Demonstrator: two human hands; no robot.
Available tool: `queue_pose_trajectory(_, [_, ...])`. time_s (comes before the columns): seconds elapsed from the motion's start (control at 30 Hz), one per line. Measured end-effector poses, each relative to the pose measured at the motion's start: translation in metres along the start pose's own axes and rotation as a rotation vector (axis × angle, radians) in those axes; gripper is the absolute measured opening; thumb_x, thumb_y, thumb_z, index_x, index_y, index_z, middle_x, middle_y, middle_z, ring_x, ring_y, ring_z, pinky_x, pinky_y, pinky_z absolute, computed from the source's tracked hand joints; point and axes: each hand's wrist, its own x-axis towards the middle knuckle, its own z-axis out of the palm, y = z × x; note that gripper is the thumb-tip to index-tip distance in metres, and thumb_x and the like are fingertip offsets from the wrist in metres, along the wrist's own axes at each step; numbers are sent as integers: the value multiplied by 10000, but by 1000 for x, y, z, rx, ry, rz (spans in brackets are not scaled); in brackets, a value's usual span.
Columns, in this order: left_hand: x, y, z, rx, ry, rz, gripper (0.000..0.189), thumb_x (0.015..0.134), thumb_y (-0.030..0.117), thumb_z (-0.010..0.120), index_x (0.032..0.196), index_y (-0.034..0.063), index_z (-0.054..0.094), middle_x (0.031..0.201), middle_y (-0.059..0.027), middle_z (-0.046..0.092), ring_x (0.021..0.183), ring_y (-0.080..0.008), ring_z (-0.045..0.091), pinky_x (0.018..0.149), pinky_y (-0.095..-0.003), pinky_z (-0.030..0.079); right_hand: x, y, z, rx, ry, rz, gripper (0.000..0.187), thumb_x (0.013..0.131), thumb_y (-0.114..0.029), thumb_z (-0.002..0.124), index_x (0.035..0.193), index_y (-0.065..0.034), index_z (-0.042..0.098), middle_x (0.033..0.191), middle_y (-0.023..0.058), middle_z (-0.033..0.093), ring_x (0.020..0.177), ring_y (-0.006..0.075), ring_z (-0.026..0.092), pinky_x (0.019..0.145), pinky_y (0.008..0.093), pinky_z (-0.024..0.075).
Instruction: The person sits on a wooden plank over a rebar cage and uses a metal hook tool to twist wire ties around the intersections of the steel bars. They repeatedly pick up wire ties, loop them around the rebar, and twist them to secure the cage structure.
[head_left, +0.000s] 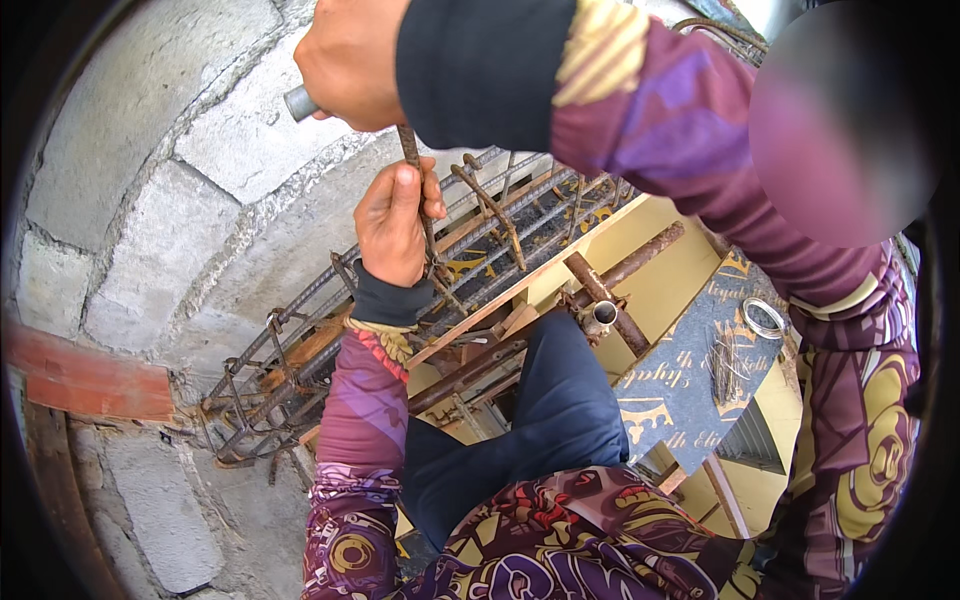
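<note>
My left hand grips a rusty steel rebar piece that stands up from the reinforcement cage. Above it, at the top, my right hand is closed around a grey metal pipe, whose open end sticks out at the left of the fist. The bar's upper end runs behind my right hand, so its contact with the pipe is hidden. Below both hands, the long rebar cage lies along the concrete block wall, with ribbed bars and rusty stirrups. A bent rusty bar crosses it right of my left hand.
The block wall fills the left. Rusty scaffold tubes and a tube's open end lie near my knee. A printed plywood board at right holds a coil of wire and loose tie wires. Gaps open below.
</note>
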Motion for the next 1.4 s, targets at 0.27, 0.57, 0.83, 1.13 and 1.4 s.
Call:
queue_pose_trajectory(0.27, [-1,-2,-10,-59,-143,-22,381,1064,353,483,1094,-8,601,756,-21,478,663,-102,413,612,-259,363,-12,28,-9,97,97,-160,661,930,-601,532,699,-5,699,638,226,641,631,414,657,612,486,534])
queue_pose_trajectory(0.57, [-6,1,-7,-14,-168,-46,422,1065,382,469,1035,-16,605,729,-16,475,653,-104,413,625,-278,382,-40,6,-17,160,103,-83,483,992,-398,468,873,6,704,752,242,680,721,407,680,669,490,531])
queue_pose_trajectory(0.83, [3,5,-15,-39,-259,-160,479,1054,485,423,950,45,582,664,30,385,598,-90,350,584,-277,343,-12,35,14,322,33,-65,534,894,-429,580,1100,61,627,952,288,617,905,445,640,823,505,512])
queue_pose_trajectory(1.13, [0,-5,-13,18,-460,-94,481,1070,451,385,1022,13,581,651,19,362,569,-96,328,549,-285,313,-14,95,33,191,576,-949,877,606,-321,861,1350,-10,515,1358,266,513,1204,420,543,1013,477,464])
queue_pose_trajectory(1.4, [2,-1,-17,-129,-410,-140,517,1047,484,443,970,-2,601,651,9,413,588,-88,365,563,-262,322,-13,63,23,310,515,-986,323,701,-161,729,936,24,609,1077,198,604,1087,366,595,943,435,498])
